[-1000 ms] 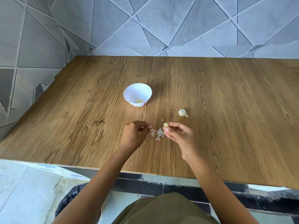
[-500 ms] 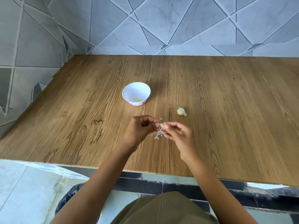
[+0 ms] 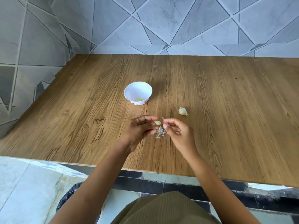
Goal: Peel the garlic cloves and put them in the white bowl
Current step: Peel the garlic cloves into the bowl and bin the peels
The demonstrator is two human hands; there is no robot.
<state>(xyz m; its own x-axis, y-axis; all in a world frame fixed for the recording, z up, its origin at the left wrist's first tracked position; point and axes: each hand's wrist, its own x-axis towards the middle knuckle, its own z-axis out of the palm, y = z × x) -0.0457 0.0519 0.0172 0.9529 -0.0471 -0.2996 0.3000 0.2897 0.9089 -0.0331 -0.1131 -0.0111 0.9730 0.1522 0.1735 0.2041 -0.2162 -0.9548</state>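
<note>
My left hand (image 3: 139, 130) pinches a pale yellow peeled garlic clove (image 3: 157, 122) between fingertips just above the wooden table (image 3: 226, 126). My right hand (image 3: 178, 133) is a short way to its right, with a thin scrap of garlic skin (image 3: 162, 118) pinched at its fingertips. A small pile of loose skins (image 3: 160, 133) lies on the table between the hands. The white bowl (image 3: 129, 91) stands beyond my left hand and holds peeled garlic (image 3: 140, 99). One unpeeled clove (image 3: 183, 111) lies to the right of the bowl.
A grey tiled wall (image 3: 161, 21) runs along the table's far and left sides. The table's near edge (image 3: 161, 172) crosses in front of my body. A dark bin bag (image 3: 68, 198) sits on the floor at the lower left.
The clove has passed from my right hand to my left. The hands came together and have drawn slightly apart, with a scrap of skin pulled off in my right fingers.
</note>
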